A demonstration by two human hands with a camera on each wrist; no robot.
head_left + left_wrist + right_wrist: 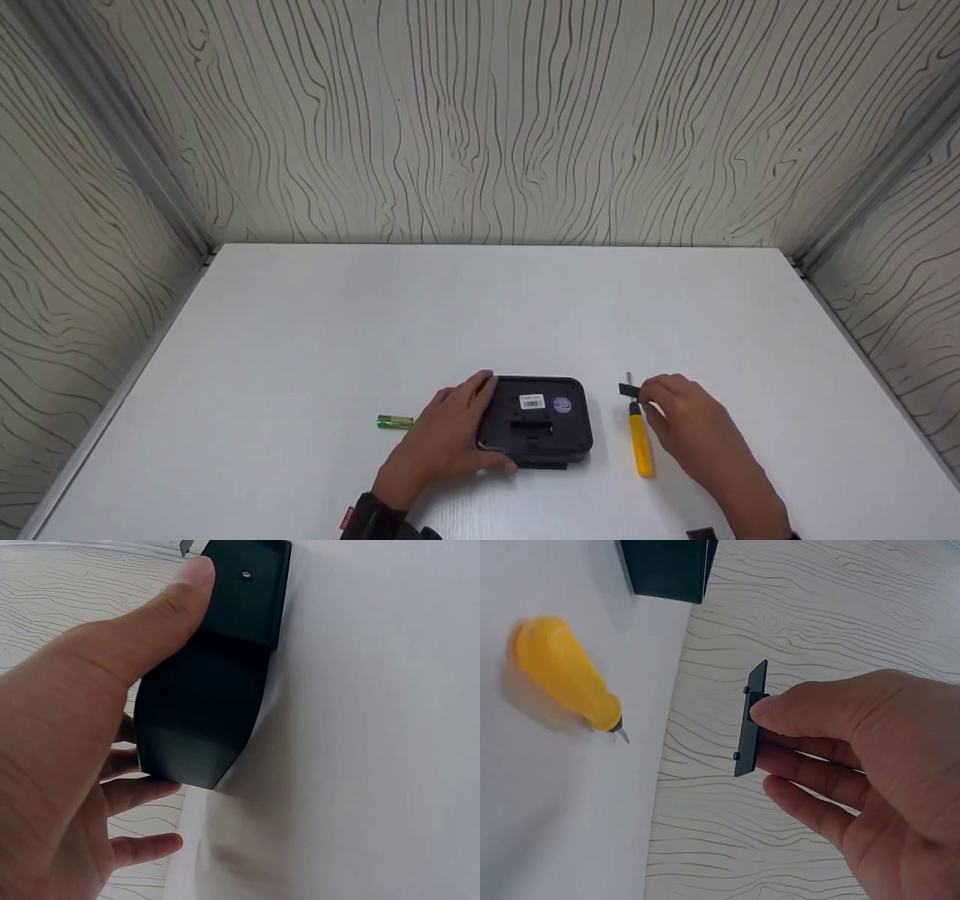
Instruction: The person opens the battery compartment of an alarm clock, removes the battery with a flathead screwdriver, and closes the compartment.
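My left hand (442,439) holds a black box-shaped device (499,435) by its left side, thumb at the near edge and fingers at the far one. The device has rounded corners, a white barcode label, a round purple sticker and a recess in its upper face. To its right, my right hand (694,427) pinches a small flat black plastic cover (748,736) between thumb and fingers, off the table. Two little pegs show along the cover's edge in the right wrist view. Just below this hand lies a yellow-handled screwdriver (641,446).
A green cylindrical battery (394,422) lies left of the device, close to my left hand. Part of a black object (701,534) shows at the bottom edge, near my right forearm. Wood-grain patterned panels (480,127) enclose the white table (300,337) at the back and sides.
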